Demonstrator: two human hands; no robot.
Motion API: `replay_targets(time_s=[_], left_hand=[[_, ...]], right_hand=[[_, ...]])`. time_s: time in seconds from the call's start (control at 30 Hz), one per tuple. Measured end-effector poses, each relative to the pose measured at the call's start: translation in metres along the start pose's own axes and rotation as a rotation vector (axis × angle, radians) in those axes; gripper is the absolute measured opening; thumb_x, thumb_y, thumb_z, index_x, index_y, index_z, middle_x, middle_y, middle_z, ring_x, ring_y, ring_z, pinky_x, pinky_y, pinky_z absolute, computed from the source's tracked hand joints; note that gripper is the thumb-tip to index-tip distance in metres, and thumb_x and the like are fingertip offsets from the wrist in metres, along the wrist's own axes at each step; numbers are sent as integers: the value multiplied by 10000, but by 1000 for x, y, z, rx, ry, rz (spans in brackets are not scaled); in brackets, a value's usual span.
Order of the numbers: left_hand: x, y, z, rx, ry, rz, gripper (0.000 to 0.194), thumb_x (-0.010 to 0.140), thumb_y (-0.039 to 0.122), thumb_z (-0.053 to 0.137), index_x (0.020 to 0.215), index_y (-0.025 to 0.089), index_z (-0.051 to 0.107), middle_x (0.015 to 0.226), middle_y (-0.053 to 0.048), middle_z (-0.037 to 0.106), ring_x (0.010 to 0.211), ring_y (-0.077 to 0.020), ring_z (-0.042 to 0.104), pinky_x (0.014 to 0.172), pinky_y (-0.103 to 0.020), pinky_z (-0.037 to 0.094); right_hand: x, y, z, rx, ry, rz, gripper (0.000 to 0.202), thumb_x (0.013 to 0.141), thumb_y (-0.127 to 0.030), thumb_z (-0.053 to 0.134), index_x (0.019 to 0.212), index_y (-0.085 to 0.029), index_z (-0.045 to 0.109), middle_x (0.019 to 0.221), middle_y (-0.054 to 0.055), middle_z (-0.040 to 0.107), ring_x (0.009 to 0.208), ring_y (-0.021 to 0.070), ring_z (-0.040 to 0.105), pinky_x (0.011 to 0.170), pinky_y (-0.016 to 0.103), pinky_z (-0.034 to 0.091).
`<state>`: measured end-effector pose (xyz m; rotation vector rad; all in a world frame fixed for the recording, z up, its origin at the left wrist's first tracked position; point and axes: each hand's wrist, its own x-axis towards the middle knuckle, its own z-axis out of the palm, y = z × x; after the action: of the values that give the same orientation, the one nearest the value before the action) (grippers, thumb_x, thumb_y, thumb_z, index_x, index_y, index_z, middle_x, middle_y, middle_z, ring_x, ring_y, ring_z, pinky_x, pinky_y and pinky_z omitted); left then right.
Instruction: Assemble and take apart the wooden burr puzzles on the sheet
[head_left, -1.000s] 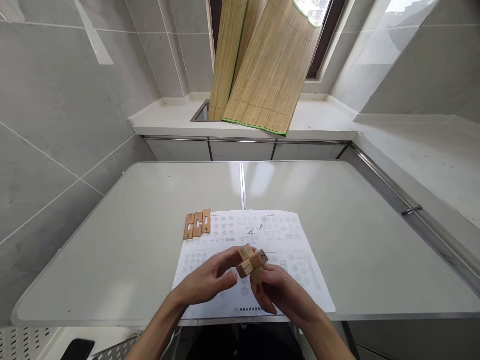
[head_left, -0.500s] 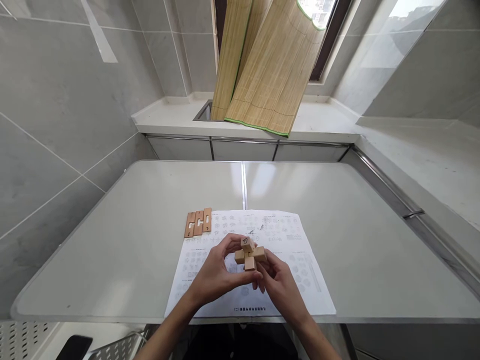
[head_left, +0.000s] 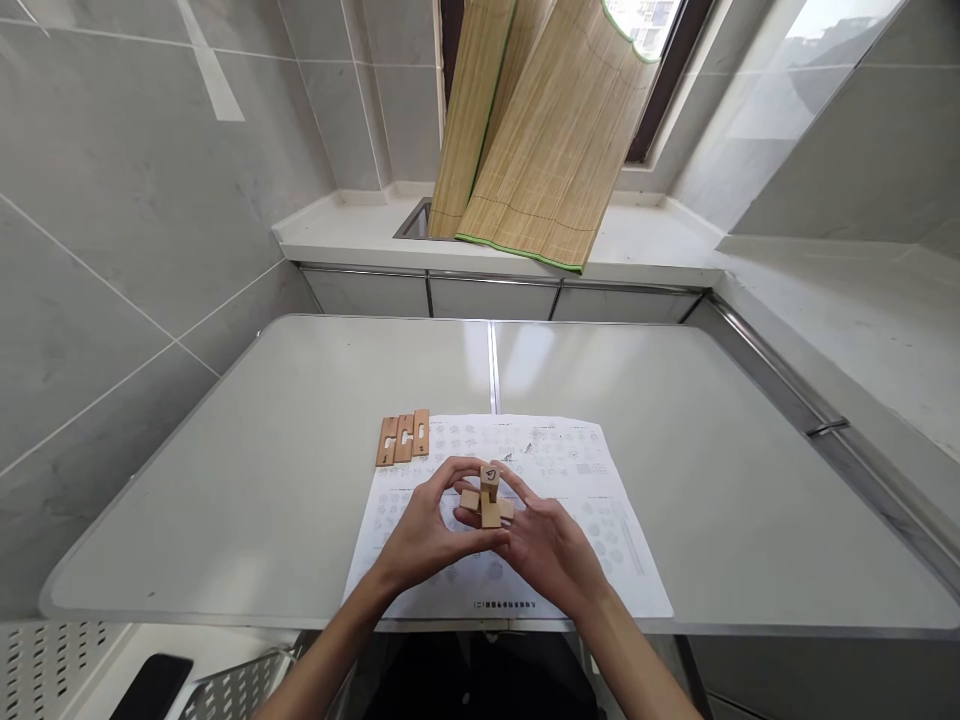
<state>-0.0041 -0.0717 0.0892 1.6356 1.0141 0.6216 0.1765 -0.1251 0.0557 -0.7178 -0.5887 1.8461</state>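
Observation:
Between my two hands is a wooden burr puzzle (head_left: 490,510), made of pale interlocking blocks that stick out in several directions. A dark mark shows on its top block. My left hand (head_left: 435,525) curls around its left side, with the thumb along the near edge. My right hand (head_left: 551,545) supports it from the right and below, palm partly turned up and fingers behind the blocks. Some fingertips are hidden by the puzzle. Beneath the hands lies a white printed sheet (head_left: 622,570) with rows of small diagrams.
Several flat wooden pieces with cut-outs (head_left: 405,438) lie at the sheet's upper left corner. The white folding table (head_left: 225,480) has a seam down its middle. A black phone (head_left: 154,688) rests lower left, below table level. A bamboo mat (head_left: 555,140) hangs by the window.
The puzzle has turned in my hands and shifted slightly left, its marked block now facing me more. My right hand has opened out, its palm turned up under the puzzle.

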Motion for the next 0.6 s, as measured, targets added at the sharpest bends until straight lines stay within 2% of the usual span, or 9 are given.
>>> replay_targets(time_s=[0.07, 0.23, 0.3, 0.37, 0.47, 0.6], left_hand=[[0, -1, 0, -22, 6, 9, 608, 751, 382, 899, 1269, 264, 602, 1297, -75, 683, 1174, -282, 661, 1045, -435, 517], [0, -8, -8, -196, 43, 34, 623, 764, 388, 902, 1283, 258, 584, 1404, -110, 650, 1352, -315, 577, 1163, -474, 432], [-1, -15, -14, -256, 56, 28, 632, 779, 400, 894, 1305, 255, 575, 1447, -124, 631, 1378, -319, 561, 1187, -493, 404], [-4, -21, -19, -286, 70, 4, 639, 790, 413, 888, 1322, 250, 573, 1467, -135, 624, 1392, -324, 555, 1203, -512, 382], [-9, -29, -23, -318, 96, -32, 640, 791, 440, 884, 1315, 232, 581, 1475, -156, 623, 1414, -338, 538, 1222, -537, 348], [-15, -34, -26, -362, 90, -42, 622, 803, 467, 870, 1303, 221, 594, 1483, -164, 620, 1430, -341, 528, 1227, -524, 345]], right_hand=[[1, 1, -1, -16, 13, -5, 656, 946, -548, 592, 1520, -241, 501, 1339, 153, 698, 1210, 344, 694, 1060, 538, 492], [2, 8, -4, -141, 64, -32, 615, 939, -463, 737, 1471, -212, 559, 1303, 136, 725, 1203, 284, 698, 1159, 505, 437], [3, 12, -9, -351, 131, -46, 595, 982, -517, 671, 1481, -217, 551, 1261, 132, 744, 1150, 286, 720, 1143, 540, 454], [5, 17, -17, -665, 208, -118, 547, 1022, -540, 591, 1478, -239, 561, 1299, 130, 731, 1178, 304, 706, 1143, 574, 450], [9, 30, -28, -1122, 272, -332, 447, 1057, -474, 533, 1453, -278, 602, 1459, 112, 645, 1393, 336, 557, 1178, 585, 419], [14, 47, -38, -1479, 258, -506, 441, 1097, -351, 456, 1531, -350, 532, 1560, 46, 570, 1596, 349, 245, 1223, 669, 312]])
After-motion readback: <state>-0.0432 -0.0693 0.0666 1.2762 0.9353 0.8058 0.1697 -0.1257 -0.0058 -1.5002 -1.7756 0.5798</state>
